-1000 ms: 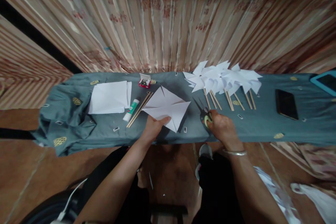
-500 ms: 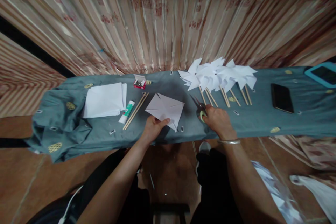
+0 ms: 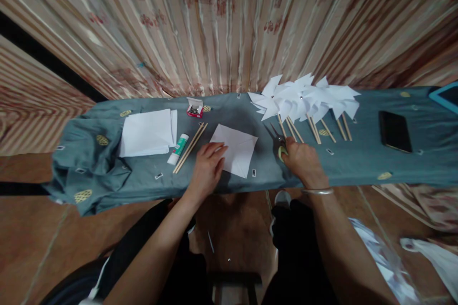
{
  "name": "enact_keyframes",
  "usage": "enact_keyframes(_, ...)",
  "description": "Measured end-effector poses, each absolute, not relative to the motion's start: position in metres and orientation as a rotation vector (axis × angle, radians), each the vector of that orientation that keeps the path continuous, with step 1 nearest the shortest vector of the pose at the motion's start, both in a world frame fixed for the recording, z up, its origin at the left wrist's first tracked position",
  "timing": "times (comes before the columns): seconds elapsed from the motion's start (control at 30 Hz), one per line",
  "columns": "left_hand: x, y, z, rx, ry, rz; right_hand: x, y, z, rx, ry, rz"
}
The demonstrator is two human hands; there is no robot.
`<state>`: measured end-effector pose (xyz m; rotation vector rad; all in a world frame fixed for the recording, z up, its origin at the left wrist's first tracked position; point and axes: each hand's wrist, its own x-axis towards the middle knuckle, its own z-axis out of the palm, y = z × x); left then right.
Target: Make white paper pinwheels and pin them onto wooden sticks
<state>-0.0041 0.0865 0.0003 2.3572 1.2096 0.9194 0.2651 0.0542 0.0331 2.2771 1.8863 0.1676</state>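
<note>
A square sheet of white paper (image 3: 239,150) with slits running in from its corners lies on the cloth before me. My left hand (image 3: 207,169) is at its left corner, fingers stretched out and the tips over the paper's edge, not pinching it. To the right, my right hand (image 3: 304,162) is closed around the handles of a pair of scissors (image 3: 281,151), whose blades point away from me and slightly apart. Just beyond the scissors are several white paper pinwheels (image 3: 296,100) on wooden sticks, overlapping one another.
Left of the sheet lie wooden sticks (image 3: 190,148), a glue stick (image 3: 178,149), a stack of white paper (image 3: 146,132) and an open red box of pins (image 3: 195,109). A black phone (image 3: 395,131) and a blue-edged device (image 3: 445,97) lie right on the cloth-covered table (image 3: 358,167). A curtain hangs behind.
My left hand has let go of its pinch on the paper, which now lies flatter. The right hand still holds the scissors. The view has shifted slightly.
</note>
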Motion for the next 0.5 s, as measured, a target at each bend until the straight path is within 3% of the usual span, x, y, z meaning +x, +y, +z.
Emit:
enact_keyframes(0.2,0.029,0.085,-0.01,2.444,1.138,0.645,0.269,0.057,0.039,2.197,1.9,0.097)
enact_keyframes(0.5,0.034,0.084,-0.008,2.467,1.156,0.54,0.273,0.06,0.043,2.184,1.898,-0.04)
